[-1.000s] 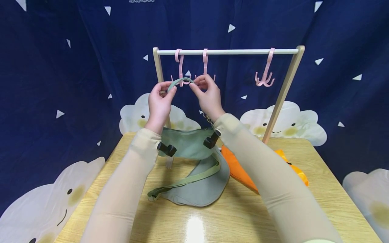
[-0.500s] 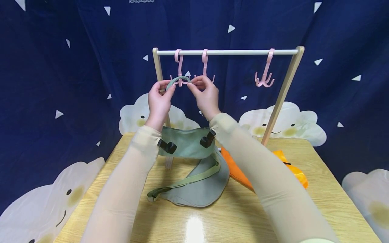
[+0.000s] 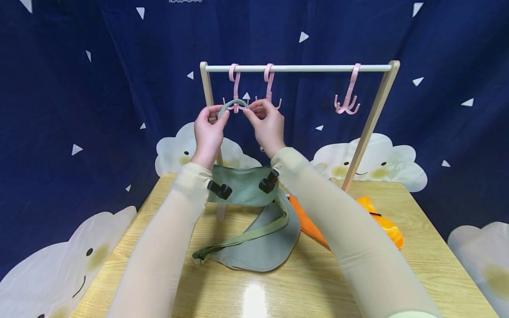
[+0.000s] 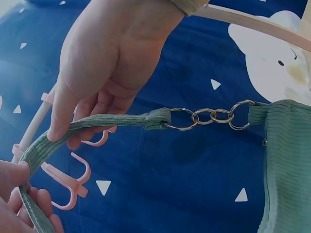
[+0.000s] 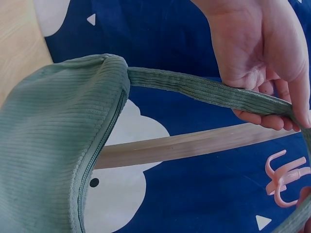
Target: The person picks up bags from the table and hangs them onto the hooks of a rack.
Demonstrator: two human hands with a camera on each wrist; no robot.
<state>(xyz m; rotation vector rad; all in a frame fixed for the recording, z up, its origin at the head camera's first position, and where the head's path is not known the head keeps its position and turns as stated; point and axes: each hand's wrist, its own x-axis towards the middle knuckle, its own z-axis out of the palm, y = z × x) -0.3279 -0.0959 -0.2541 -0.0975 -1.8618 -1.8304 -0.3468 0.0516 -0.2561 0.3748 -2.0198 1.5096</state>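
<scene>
A green corduroy bag [image 3: 244,190] [image 4: 289,165] [image 5: 53,131] hangs below both hands by its strap [image 3: 235,101] [image 4: 107,120] [image 5: 189,90]. My left hand [image 3: 208,134] [image 4: 22,194] [image 5: 262,43] pinches the strap's left part; my right hand [image 3: 270,128] [image 4: 116,53] [image 5: 306,208] pinches its right part. Between them the strap arches in front of the leftmost pink hook [image 3: 236,90]; whether it touches the prongs, I cannot tell. Gold rings [image 4: 214,115] join the strap's right end to the bag in the left wrist view.
A white rail [image 3: 314,68] on wooden posts also carries a middle pink hook [image 3: 269,81] and a right one [image 3: 348,95]. On the wooden table [image 3: 222,291] lie a grey bag [image 3: 258,254] with a green strap and an orange item [image 3: 308,223], partly behind my right sleeve.
My right hand has shifted slightly left, closer to my left hand, and the hanging bag has moved a little left at its right end. Both hands still hold the strap.
</scene>
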